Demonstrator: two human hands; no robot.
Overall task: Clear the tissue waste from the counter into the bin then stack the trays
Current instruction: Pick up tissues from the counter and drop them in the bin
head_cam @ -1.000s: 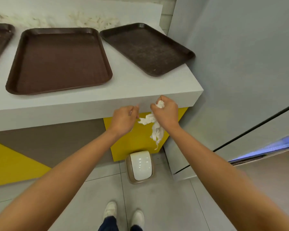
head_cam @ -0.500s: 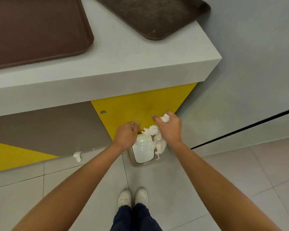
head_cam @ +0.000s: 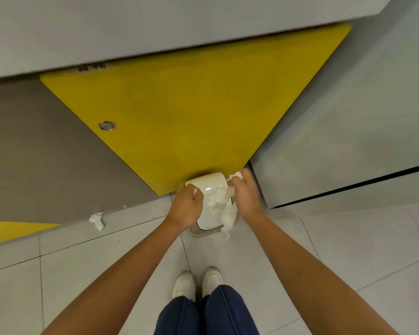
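Note:
A small bin (head_cam: pixel 212 187) with a white swing lid stands on the floor against the yellow panel. Both hands are low over it. My right hand (head_cam: pixel 246 193) grips a crumpled white tissue wad (head_cam: pixel 224 206) that trails across the lid and hangs down its right side. My left hand (head_cam: pixel 185 205) is at the lid's left edge with curled fingers pinching a small bit of white tissue. The trays are out of view.
A loose scrap of tissue (head_cam: pixel 97 220) lies on the tiled floor to the left, by the counter base. The white counter edge (head_cam: pixel 155 32) overhangs above. A grey wall (head_cam: pixel 348 129) stands on the right. My shoes (head_cam: pixel 196 281) are just behind the bin.
Both hands dropped from the counter edge down to the bin with the tissue. The view tilted down, so the trays left the frame.

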